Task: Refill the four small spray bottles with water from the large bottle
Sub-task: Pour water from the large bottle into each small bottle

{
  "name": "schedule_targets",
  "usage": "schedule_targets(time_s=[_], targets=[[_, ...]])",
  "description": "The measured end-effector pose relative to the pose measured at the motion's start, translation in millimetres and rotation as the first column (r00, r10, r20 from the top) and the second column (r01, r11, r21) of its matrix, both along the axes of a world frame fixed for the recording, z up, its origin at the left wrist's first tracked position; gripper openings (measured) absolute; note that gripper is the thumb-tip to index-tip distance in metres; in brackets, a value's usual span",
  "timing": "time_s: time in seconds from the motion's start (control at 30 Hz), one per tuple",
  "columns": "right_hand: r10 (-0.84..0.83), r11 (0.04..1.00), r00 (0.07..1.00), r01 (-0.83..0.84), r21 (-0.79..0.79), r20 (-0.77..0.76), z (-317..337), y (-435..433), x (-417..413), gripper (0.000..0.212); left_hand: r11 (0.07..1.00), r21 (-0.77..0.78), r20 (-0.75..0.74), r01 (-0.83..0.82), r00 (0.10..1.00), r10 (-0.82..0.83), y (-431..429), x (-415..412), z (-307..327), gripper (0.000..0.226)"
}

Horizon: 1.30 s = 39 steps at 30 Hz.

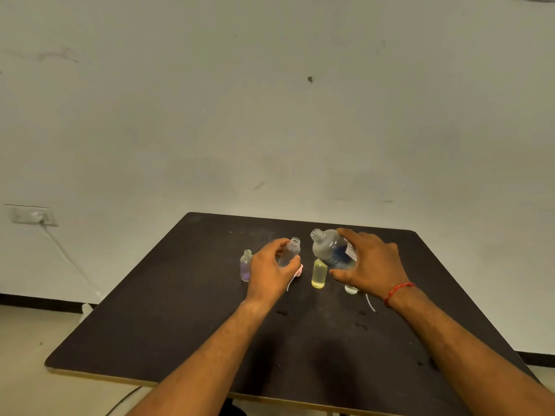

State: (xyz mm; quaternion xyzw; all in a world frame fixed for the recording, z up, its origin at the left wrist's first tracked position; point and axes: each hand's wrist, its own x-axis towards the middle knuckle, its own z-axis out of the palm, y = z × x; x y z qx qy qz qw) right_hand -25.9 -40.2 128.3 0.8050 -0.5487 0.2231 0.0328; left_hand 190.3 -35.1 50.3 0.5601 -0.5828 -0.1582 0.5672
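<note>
My right hand [371, 264] grips the large clear water bottle [330, 250], uncapped and tilted with its mouth pointing up-left. My left hand [268, 268] holds a small clear spray bottle [289, 252], open-necked and leaning right toward the large bottle's mouth; the two mouths are a short gap apart. A small purple-tinted bottle [246, 265] stands uncapped left of my left hand. A small yellow bottle [319, 274] stands below the large bottle. Another small bottle [351, 289] is mostly hidden under my right hand.
The dark table [180, 325] carries a pink spray cap [299, 270] with its tube beside my left hand, and a white dip tube [370, 303] near my right wrist. A wall socket and cable [33, 216] are at the left.
</note>
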Motion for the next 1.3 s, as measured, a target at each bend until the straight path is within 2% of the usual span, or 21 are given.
schedule_targets(time_s=[0.27,0.87,1.3], targets=[[0.001,1.000,0.982,-0.006,-0.028,-0.191,11.6,0.0,3.7,0.079,0.996,-0.080,0.021,0.043,0.999,-0.042,14.7,-3.3,9.8,0.034],[-0.016,0.985,0.933,-0.047,-0.165,-0.360,26.1,-7.3,-0.6,0.079,0.992,-0.108,0.056,0.059,0.997,-0.053,21.0,-7.8,15.8,0.032],[-0.031,0.979,0.888,-0.065,-0.192,-0.459,35.8,-8.5,0.0,0.081,0.995,-0.082,0.057,0.058,0.997,-0.054,17.6,-10.0,9.4,0.038]])
